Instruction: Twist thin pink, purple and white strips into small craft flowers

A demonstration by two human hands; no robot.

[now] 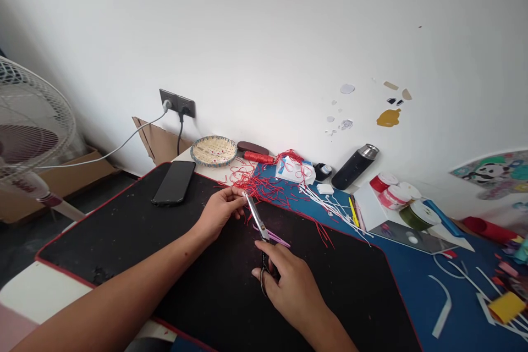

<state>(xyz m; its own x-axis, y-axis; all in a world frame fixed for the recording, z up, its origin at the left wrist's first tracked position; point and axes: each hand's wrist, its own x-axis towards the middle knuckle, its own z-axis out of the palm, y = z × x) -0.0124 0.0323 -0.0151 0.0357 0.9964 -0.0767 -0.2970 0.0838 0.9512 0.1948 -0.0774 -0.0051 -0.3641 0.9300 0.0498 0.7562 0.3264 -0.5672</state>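
My right hand [289, 278] is closed round the black handles of a pair of scissors [258, 220]. Their silver blades look together and point away from me, up to the fingertips of my left hand [223, 209]. That left hand is pinched shut; whatever lies between its fingers is too small to make out. Just beyond the blade tips lies a loose heap of cut red cords [262, 187]. A purple, narrow item [280, 239] rests on the black mat [330, 286], partly behind the scissors.
A phone [175, 182] lies on the mat's left part. Behind are a woven basket [213, 151], a red thread spool [259, 157], white cords [330, 203] and a dark flask [355, 166]. Ribbon rolls [394, 195] sit on a box at right. A fan [33, 126] stands left.
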